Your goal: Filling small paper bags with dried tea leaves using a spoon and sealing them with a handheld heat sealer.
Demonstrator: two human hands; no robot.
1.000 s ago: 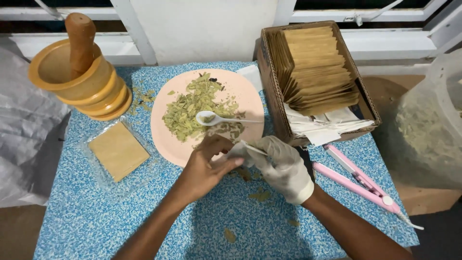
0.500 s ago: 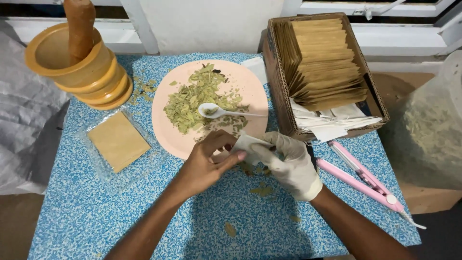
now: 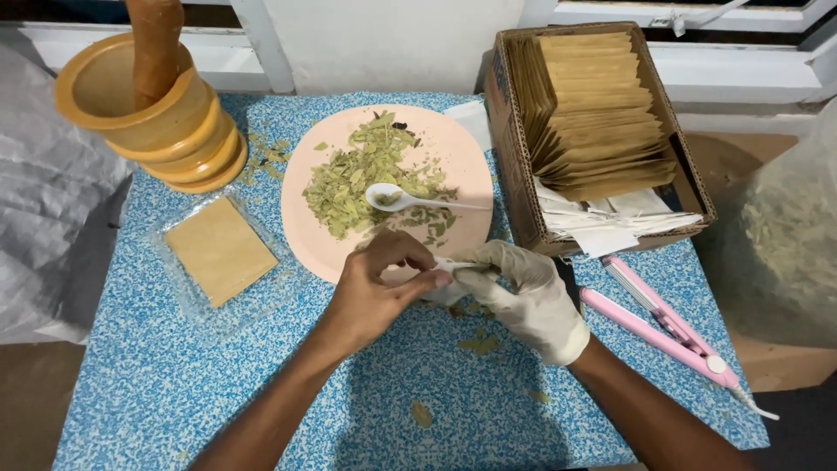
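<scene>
Small white sachet sits pinched between both hands just above the near rim of the pink plate: the bare left hand grips its left end with thumb and fingers closed, and the gloved right hand clamps its right end. Beneath them a blue-and-white speckled table carries a few stray leaf bits. On the right lies a pink hair-straightener-like sealer; on the left, a tan square in clear wrap. The plate holds crushed green dried leaves and a white spoon. Farther back stand a wooden mortar with pestle and a cardboard box of brown envelopes with white sachets below, against a white window frame.
</scene>
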